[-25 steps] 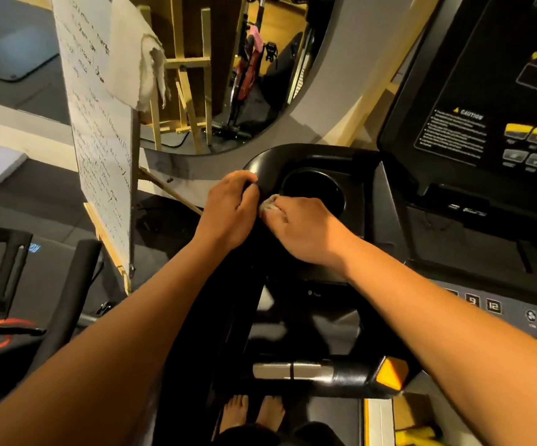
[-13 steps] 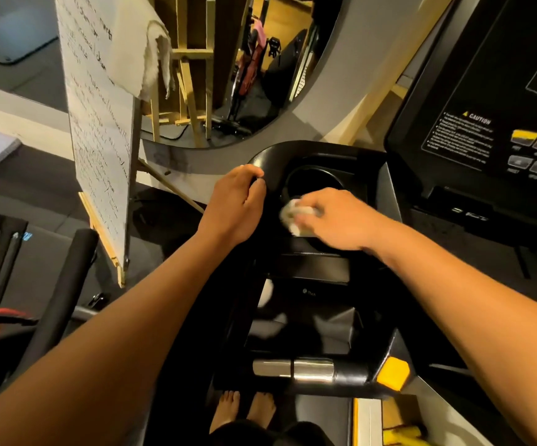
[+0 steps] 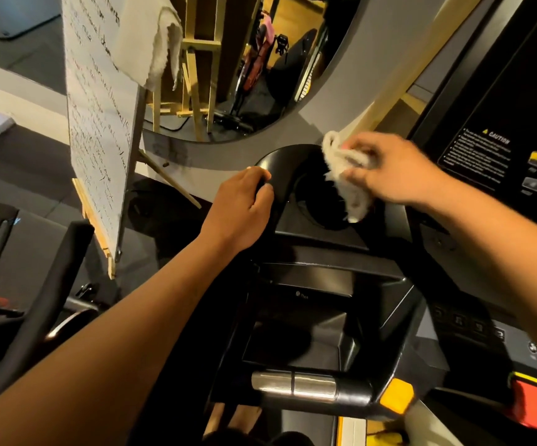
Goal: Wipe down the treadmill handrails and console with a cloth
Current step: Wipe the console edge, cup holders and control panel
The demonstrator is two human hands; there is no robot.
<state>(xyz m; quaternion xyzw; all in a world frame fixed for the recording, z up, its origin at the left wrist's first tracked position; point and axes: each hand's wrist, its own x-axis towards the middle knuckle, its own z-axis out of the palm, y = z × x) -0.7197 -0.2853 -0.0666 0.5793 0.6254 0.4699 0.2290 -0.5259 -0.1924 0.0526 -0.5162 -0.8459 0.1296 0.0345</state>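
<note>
The white cloth (image 3: 346,175) is bunched in my right hand (image 3: 389,169), grip clamped on it between fingers and thumb, its loose end dangling over the right side of the round cup holder (image 3: 318,204) at the treadmill console's left corner. My left hand (image 3: 244,207) has its grip curled over the black rounded console edge (image 3: 281,162) just left of that holder. Beyond my right hand rises the dark display panel (image 3: 501,117) with a caution label and yellow buttons. Nearer me lies a silver-banded handrail (image 3: 292,383). Off left stands a written-on whiteboard (image 3: 96,123) with a towel (image 3: 151,43) draped over its top.
</note>
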